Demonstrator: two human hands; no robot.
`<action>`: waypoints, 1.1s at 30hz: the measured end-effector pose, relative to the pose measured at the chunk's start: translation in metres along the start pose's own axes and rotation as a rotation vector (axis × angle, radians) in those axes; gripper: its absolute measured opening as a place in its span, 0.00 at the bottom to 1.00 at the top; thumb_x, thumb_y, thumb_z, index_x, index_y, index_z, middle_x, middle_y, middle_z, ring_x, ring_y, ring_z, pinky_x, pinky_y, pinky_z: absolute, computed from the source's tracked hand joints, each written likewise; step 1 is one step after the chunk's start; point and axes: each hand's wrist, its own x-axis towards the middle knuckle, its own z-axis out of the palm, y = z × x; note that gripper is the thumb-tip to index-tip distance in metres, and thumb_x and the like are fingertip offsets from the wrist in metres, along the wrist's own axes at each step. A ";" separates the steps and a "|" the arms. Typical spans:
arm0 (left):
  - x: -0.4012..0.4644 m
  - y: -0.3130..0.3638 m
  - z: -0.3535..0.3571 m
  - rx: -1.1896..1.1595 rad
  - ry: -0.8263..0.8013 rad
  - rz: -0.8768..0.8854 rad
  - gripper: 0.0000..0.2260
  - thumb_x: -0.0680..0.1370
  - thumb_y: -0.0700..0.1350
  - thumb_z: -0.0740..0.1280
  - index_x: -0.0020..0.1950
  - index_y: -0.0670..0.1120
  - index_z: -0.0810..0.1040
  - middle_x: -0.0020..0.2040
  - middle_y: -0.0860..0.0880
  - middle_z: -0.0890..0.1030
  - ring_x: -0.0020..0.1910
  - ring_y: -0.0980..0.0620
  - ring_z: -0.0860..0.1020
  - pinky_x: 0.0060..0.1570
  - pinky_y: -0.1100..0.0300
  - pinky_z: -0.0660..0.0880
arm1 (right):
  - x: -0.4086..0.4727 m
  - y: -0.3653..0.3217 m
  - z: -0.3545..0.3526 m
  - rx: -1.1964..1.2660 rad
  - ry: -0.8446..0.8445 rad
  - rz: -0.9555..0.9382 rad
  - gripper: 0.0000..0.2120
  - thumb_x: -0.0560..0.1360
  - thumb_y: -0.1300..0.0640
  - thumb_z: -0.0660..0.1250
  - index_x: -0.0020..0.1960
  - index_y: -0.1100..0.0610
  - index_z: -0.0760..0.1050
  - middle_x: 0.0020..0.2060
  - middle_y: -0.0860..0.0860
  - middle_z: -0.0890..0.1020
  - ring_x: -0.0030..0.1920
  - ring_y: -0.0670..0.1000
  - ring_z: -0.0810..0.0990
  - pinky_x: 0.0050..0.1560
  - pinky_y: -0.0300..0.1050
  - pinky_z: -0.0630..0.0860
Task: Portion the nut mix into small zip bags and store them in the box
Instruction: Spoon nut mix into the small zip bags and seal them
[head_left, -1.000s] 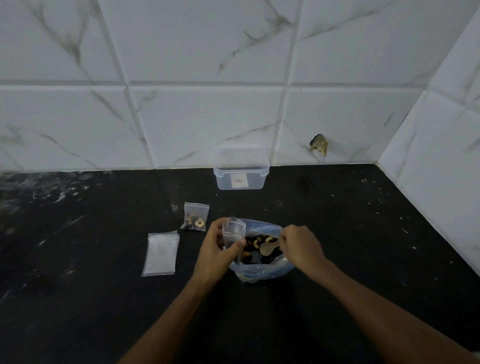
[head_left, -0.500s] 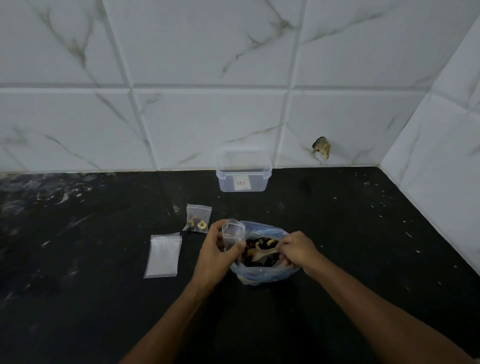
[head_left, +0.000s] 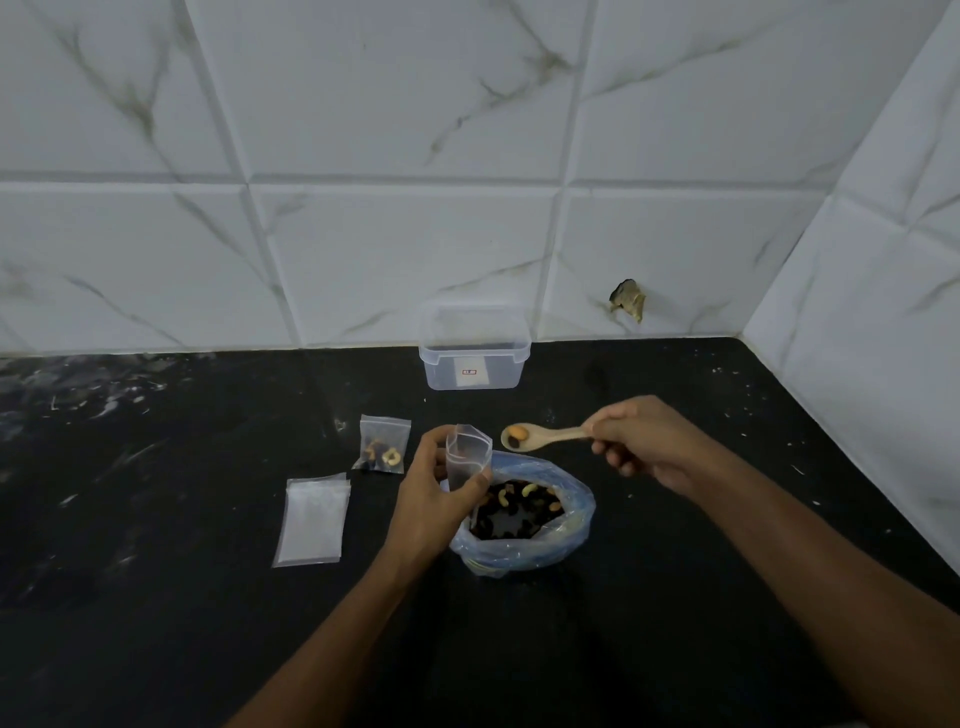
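Marble-tiled wall (head_left: 415, 249) (chipped), black counter (head_left: 156, 623).

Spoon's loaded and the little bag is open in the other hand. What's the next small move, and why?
Probably bring the wooden spoon a little leftward and tip it into the small zip bag. The right hand holds the spoon with a few nuts in its bowl, just right of the bag's mouth, which the left hand holds open and upright above the blue nut mix bag.
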 end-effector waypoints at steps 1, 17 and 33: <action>0.000 0.001 0.002 0.007 -0.009 0.002 0.22 0.73 0.45 0.75 0.59 0.64 0.70 0.55 0.61 0.79 0.55 0.63 0.78 0.56 0.58 0.77 | -0.003 -0.006 -0.002 -0.002 0.004 -0.027 0.07 0.79 0.62 0.65 0.49 0.59 0.82 0.35 0.53 0.80 0.30 0.45 0.74 0.27 0.37 0.70; 0.003 0.004 0.016 0.027 0.010 0.020 0.23 0.73 0.45 0.75 0.60 0.62 0.70 0.55 0.59 0.79 0.53 0.62 0.78 0.45 0.72 0.75 | -0.033 -0.011 0.055 -1.038 0.283 -0.966 0.06 0.71 0.62 0.72 0.39 0.55 0.76 0.33 0.49 0.73 0.26 0.47 0.68 0.26 0.40 0.63; -0.008 0.000 -0.007 -0.037 0.026 -0.009 0.19 0.73 0.45 0.74 0.57 0.62 0.72 0.55 0.57 0.80 0.54 0.62 0.79 0.49 0.63 0.78 | -0.003 0.038 0.041 -1.153 0.219 -0.571 0.06 0.80 0.55 0.63 0.54 0.54 0.76 0.45 0.49 0.76 0.41 0.46 0.78 0.43 0.39 0.75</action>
